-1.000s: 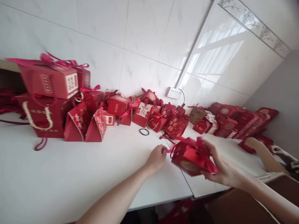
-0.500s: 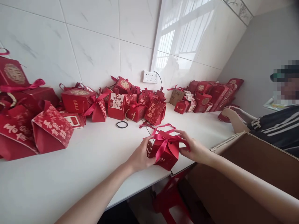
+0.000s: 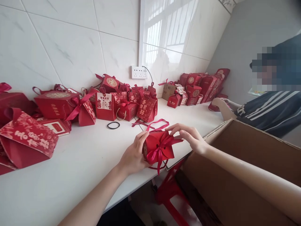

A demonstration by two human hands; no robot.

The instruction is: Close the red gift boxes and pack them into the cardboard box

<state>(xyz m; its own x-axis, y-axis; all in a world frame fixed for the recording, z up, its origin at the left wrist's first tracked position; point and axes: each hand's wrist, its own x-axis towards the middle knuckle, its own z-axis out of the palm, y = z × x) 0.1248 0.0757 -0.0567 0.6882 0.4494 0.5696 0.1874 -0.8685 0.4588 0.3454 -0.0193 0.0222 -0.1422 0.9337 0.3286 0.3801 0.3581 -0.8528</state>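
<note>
A small red gift box (image 3: 169,153) with a shiny red ribbon bow tied on its face is tilted at the table's front edge. My left hand (image 3: 134,155) is closed around its left side, thumb near the upper edge. At the upper right corner, my right hand (image 3: 189,137) has its fingers stretched out over the box and ribbon end; whether they touch it is hard to tell. A ribbon loop (image 3: 157,123) rises behind the box, and a dark red cord handle (image 3: 154,168) hangs beneath it.
Several red gift boxes (image 3: 127,110) line the white table (image 3: 94,157) along the tiled wall. A black ring (image 3: 113,125) lies left of my hands. An open cardboard carton (image 3: 254,150) and a red stool (image 3: 169,194) stand at the right. Beyond, a co-worker (image 3: 265,110) handles a red box.
The gift box has been tipped so its bow face turns upward. My right hand has loosened from its side and lifted to the upper corner. My view has swung right; the co-worker leans lower.
</note>
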